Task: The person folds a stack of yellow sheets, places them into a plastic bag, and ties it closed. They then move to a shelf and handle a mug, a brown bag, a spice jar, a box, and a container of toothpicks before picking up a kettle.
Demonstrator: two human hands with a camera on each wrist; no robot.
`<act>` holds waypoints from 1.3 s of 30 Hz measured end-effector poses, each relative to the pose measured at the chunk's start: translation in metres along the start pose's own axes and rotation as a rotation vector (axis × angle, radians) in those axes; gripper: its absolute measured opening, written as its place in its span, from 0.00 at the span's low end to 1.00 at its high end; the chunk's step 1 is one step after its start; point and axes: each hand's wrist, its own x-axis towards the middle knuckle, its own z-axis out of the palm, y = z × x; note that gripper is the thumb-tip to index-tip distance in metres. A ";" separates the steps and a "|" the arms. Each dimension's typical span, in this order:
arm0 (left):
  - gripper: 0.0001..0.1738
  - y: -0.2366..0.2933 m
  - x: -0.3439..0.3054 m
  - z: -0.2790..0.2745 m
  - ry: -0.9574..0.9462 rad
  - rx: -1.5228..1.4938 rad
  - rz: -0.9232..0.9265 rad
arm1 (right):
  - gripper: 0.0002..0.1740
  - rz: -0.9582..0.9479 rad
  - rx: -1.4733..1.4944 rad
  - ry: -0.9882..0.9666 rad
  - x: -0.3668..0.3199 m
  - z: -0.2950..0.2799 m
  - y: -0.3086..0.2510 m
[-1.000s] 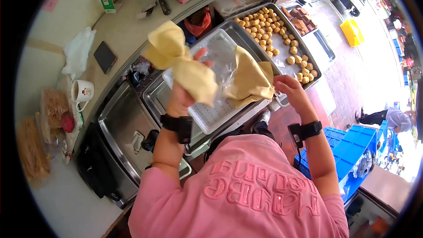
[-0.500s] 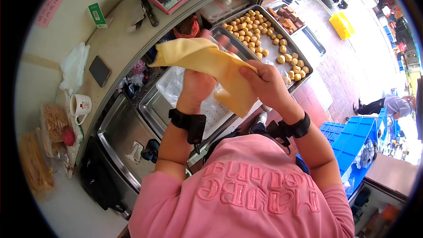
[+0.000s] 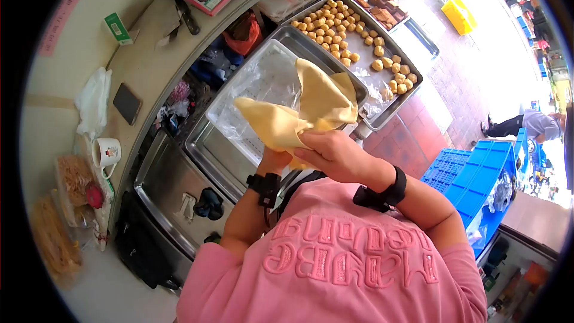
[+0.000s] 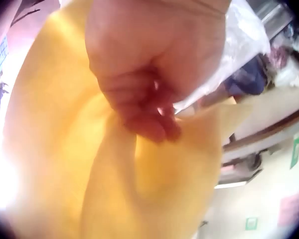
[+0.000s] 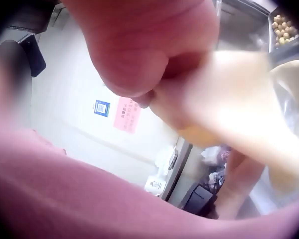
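A pale yellow, soft sheet [image 3: 269, 122] hangs folded between both hands above a white perforated tray [image 3: 248, 143]. My right hand [image 3: 335, 154] pinches its near edge between thumb and fingers. Lower and to the left, my left hand [image 3: 276, 160] is largely hidden by the sheet in the head view. In the left wrist view the curled fingers [image 4: 149, 124] of that hand grip a fold of the sheet. A second yellow sheet [image 3: 326, 93] lies draped over the tray's right side, on clear plastic film [image 3: 263, 75].
A metal tray [image 3: 368, 75] of small golden balls stands at the back right, with brown blocks [image 3: 382, 9] beyond it. Another metal tray [image 3: 167, 185] lies at the left. The counter [image 3: 140, 63] holds a phone [image 3: 127, 104], a mug [image 3: 106, 154] and a knife [image 3: 188, 18].
The held sheet has come down and nearer the body, with both hands drawn together. My right hand moved from beside the tray to grip the sheet and now bunches its edge.
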 end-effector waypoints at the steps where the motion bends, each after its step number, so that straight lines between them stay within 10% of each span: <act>1: 0.27 -0.002 0.007 -0.001 -0.197 -0.371 -0.162 | 0.12 0.151 0.081 -0.062 0.002 -0.002 -0.004; 4: 0.27 0.031 0.023 0.053 -0.045 0.288 -0.169 | 0.14 0.327 0.266 -0.045 0.000 -0.005 0.012; 12: 0.27 0.113 0.063 0.109 0.124 0.457 -0.057 | 0.16 0.387 1.058 0.611 -0.016 -0.047 0.022; 22: 0.19 -0.009 0.066 -0.032 0.548 1.153 -0.431 | 0.14 1.002 0.651 0.282 -0.082 0.017 0.212; 33: 0.21 0.097 0.100 0.152 0.122 0.828 0.175 | 0.13 0.521 1.279 0.408 -0.014 -0.125 0.098; 39: 0.21 0.085 0.104 0.148 0.265 0.846 -0.103 | 0.14 0.664 1.176 0.427 -0.042 -0.084 0.122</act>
